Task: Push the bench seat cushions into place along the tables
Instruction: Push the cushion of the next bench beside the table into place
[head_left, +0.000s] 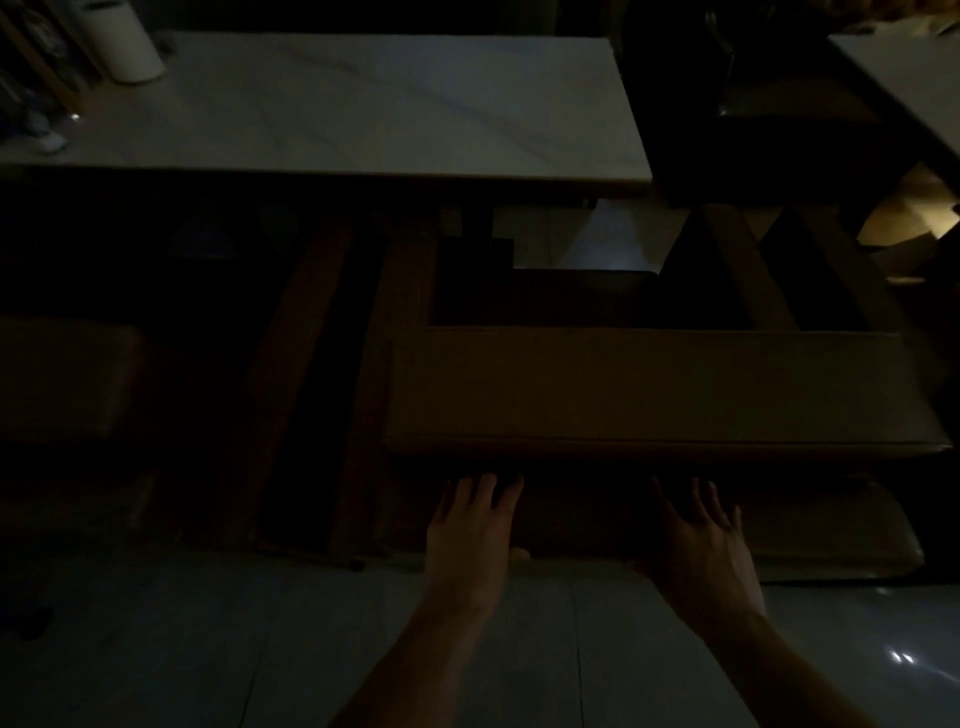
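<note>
Below near edge of brown seat cushion: left hand flat, fingers straight, slightly spread, tips against cushion's shadowed front side. Right hand same pose, fingers splayed. Cushion lies across bench slats, short of marble table; dark gap between. Second cushion far left.

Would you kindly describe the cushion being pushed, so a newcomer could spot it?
Start at the long pale table. In front of it lies a wide brown cushion. Unlike the darker cushion on the left, both hands, left hand and right hand, press its near edge.
</note>
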